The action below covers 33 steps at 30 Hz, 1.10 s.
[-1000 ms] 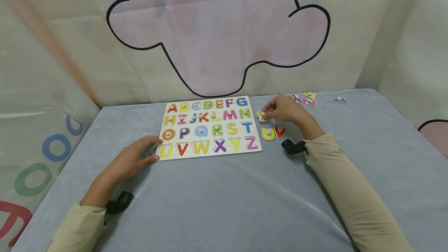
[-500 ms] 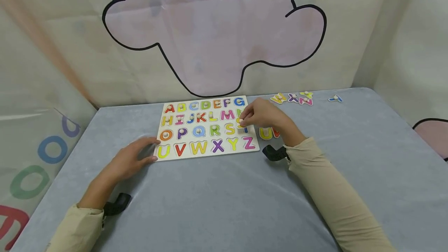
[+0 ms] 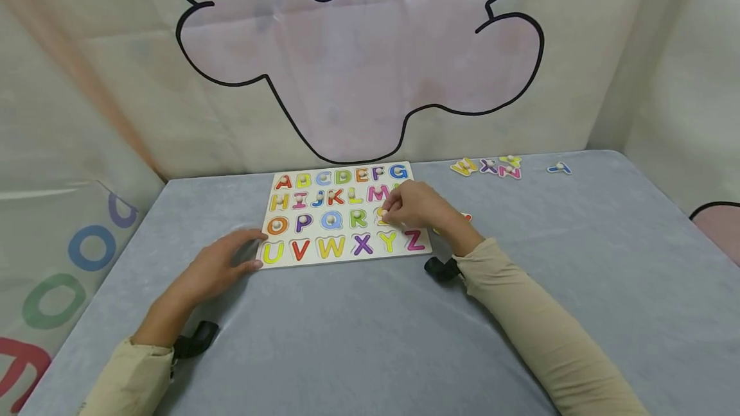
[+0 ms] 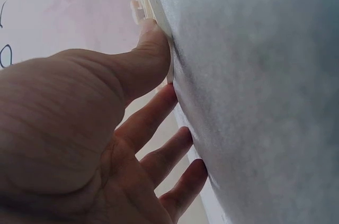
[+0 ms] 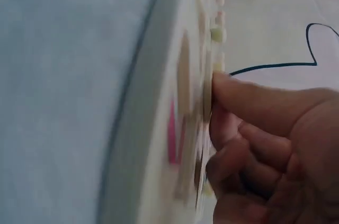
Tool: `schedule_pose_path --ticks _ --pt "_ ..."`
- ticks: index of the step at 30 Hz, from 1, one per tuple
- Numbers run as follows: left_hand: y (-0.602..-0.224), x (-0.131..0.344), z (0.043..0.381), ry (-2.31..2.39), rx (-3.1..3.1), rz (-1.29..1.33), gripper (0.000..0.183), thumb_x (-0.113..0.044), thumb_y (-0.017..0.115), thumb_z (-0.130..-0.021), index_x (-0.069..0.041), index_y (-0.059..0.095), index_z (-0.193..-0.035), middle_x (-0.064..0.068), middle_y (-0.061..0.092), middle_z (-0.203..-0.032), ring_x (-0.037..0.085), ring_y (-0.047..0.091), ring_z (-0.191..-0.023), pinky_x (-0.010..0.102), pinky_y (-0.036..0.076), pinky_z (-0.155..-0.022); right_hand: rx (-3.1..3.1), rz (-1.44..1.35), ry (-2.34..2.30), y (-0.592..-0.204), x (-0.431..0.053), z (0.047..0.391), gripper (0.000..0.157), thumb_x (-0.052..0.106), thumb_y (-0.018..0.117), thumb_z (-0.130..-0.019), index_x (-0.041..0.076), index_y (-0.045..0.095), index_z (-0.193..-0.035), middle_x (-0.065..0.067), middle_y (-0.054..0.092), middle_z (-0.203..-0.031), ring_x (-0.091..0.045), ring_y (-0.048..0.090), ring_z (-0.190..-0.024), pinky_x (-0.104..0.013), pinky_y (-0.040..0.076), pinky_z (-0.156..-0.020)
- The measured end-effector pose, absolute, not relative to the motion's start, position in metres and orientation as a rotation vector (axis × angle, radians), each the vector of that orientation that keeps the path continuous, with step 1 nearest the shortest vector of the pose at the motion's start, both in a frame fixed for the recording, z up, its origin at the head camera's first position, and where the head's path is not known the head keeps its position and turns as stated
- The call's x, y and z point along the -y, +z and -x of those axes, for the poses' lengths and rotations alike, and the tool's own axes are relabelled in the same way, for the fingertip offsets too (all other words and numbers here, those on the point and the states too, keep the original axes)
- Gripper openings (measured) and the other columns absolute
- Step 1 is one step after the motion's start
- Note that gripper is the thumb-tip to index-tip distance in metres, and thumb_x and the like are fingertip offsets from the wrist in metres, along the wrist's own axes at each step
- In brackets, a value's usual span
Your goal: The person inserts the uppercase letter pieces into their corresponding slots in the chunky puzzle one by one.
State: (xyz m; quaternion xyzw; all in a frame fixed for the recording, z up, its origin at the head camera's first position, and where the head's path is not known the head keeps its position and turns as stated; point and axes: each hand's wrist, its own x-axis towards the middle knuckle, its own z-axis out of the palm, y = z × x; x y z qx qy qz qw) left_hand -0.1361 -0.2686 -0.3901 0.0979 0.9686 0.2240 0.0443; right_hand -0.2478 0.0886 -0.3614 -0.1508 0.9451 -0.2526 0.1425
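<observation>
A white alphabet puzzle board [image 3: 315, 259] with coloured letters lies flat on the table; knobbed pieces sit in its upper rows. My right hand [image 3: 419, 205] pinches a yellow letter S puzzle piece [image 3: 381, 215] between thumb and fingers over the board's S place. In the right wrist view that piece [image 5: 207, 91] shows edge-on, close to the board face; whether it is seated I cannot tell. At the board's lower left corner my left hand [image 3: 222, 260] rests thumb and fingertips against the edge, fingers fairly straight, as the left wrist view also shows.
Right of the board, loose letter pieces lie at the back: a yellow W [image 3: 464, 167], a purple X [image 3: 488, 166], a pink N [image 3: 510, 173], a yellow Y [image 3: 510, 160] and a blue T [image 3: 559, 167]. My right wrist mostly hides a red V [image 3: 467, 217]. A printed cloth [image 3: 347, 82] hangs behind.
My right hand has carried the yellow S piece left from beside the board to above its S place. The left hand has stayed at the board's edge.
</observation>
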Motion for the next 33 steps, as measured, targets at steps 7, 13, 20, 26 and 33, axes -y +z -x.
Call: schedule_pose_path --ticks 7,13,20,26,33 --pt "-0.389 0.269 0.137 0.678 -2.958 -0.284 0.051 -0.019 0.072 -0.091 -0.013 0.052 -0.138 0.021 0.047 -0.149 0.046 0.039 -0.139 0.067 0.032 -0.110 -2.731 0.453 -0.765 -0.364 -0.082 0.247 0.011 0.020 0.073 -0.088 0.013 0.074 -0.096 0.001 0.065 -0.078 -0.013 0.055 -0.073 -0.023 0.041 -0.060" --pt "-0.390 0.270 0.136 0.678 -2.961 -0.303 0.051 -0.020 0.072 -0.091 -0.013 0.053 -0.137 0.021 0.048 -0.148 0.046 0.040 -0.139 0.067 0.032 -0.110 -2.693 0.473 -0.753 -0.361 -0.088 0.249 0.018 0.022 0.074 -0.088 0.016 0.076 -0.105 0.001 0.069 -0.088 -0.015 0.058 -0.085 -0.025 0.044 -0.069" --pt "-0.390 0.270 0.137 0.670 -2.965 -0.316 0.051 -0.019 0.072 -0.091 -0.012 0.053 -0.137 0.020 0.047 -0.148 0.045 0.039 -0.139 0.066 0.032 -0.110 -2.716 0.432 -0.780 -0.339 -0.119 0.257 0.036 0.029 0.071 -0.092 0.015 0.070 -0.124 -0.006 0.073 -0.116 -0.022 0.061 -0.107 -0.038 0.049 -0.092" --pt "-0.388 0.270 0.138 0.668 -2.965 -0.314 0.050 -0.020 0.072 -0.091 -0.013 0.053 -0.137 0.021 0.048 -0.148 0.045 0.040 -0.139 0.067 0.032 -0.110 -2.769 0.318 -0.856 -0.323 -0.152 0.266 0.036 0.030 0.068 -0.095 0.014 0.068 -0.127 -0.011 0.068 -0.123 -0.028 0.058 -0.109 -0.042 0.049 -0.090" --pt "-0.388 0.269 0.137 0.683 -2.960 -0.305 0.051 -0.021 0.072 -0.091 -0.013 0.053 -0.137 0.021 0.048 -0.148 0.046 0.040 -0.138 0.067 0.033 -0.109 -2.809 0.257 -0.940 -0.313 -0.190 0.269 0.040 0.033 0.067 -0.095 0.011 0.067 -0.128 -0.013 0.067 -0.120 -0.028 0.056 -0.110 -0.043 0.047 -0.089"
